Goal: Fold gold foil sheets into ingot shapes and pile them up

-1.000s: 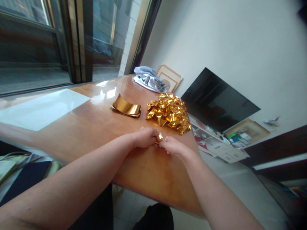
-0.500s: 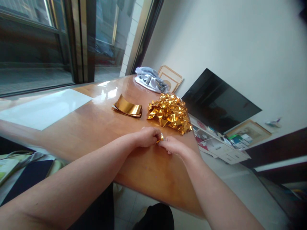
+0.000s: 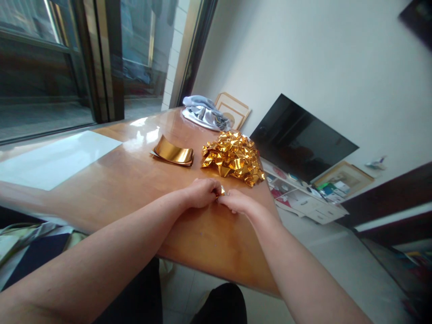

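My left hand (image 3: 204, 192) and my right hand (image 3: 236, 200) meet just above the wooden table (image 3: 216, 252). Between their closed fingers is a small piece of gold foil paper (image 3: 222, 191), mostly hidden by the fingers. Beyond my hands lies a heap of folded gold foil pieces (image 3: 234, 157), shiny and pointed. To its left rests a stack of flat gold foil sheets (image 3: 173, 151), curling up at the ends.
A white sheet (image 3: 57, 157) covers the table's left part. Grey-blue cloth (image 3: 204, 112) is piled at the far end, by a framed picture (image 3: 234, 110). A bag with a dark flat item (image 3: 37, 256) sits at lower left. Past the table stand a television (image 3: 303, 139) and white cabinet (image 3: 303, 202).
The whole view has shifted a little, so things appear slightly further left. Both hands still pinch the small foil piece, with barely any change in their pose.
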Demonstrator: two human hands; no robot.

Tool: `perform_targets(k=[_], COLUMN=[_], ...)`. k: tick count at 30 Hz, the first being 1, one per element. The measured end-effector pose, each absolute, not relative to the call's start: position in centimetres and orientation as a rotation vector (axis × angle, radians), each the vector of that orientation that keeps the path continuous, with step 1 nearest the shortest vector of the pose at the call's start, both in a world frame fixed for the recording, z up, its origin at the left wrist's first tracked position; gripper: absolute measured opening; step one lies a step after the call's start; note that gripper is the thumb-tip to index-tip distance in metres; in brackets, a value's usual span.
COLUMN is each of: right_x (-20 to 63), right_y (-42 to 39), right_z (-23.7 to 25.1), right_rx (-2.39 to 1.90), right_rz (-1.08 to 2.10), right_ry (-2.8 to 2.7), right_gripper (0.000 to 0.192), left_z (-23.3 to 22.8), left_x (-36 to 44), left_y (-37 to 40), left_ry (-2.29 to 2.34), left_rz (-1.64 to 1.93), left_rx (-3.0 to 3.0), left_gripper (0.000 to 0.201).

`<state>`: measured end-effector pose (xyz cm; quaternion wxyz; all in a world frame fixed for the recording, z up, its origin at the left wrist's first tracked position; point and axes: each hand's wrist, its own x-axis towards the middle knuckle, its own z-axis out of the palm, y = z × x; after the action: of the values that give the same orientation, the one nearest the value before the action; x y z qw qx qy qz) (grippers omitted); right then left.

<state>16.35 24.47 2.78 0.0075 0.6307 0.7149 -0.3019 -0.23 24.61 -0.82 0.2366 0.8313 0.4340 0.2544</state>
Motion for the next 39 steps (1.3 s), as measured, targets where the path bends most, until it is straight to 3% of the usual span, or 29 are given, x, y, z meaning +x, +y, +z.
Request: perform_targets(k=[8,21,39], right_x=[16.3,18.2,19.8], right_y=[24.3,25.5,25.8], right_z=[3.3,1.9,3.6], right_rx=[2.003,1.954,1.934], right_rz=[-0.955,-0.981,-1.001], right_ry=[2.241,2.126,1.977], right_gripper=[0.012,0.021,0.025], left_z=[-1.1,-0.9,-0.7], left_x=[-0.2,0.5,0.0], left_y=[24.7,24.0,24.1], left_ry=[1.229,1.357,1.336], left_rz=[0.705,0.706,0.621], left_rx=[2.294,2.335,2.344], left_gripper=[0.029,0.008,0.011])
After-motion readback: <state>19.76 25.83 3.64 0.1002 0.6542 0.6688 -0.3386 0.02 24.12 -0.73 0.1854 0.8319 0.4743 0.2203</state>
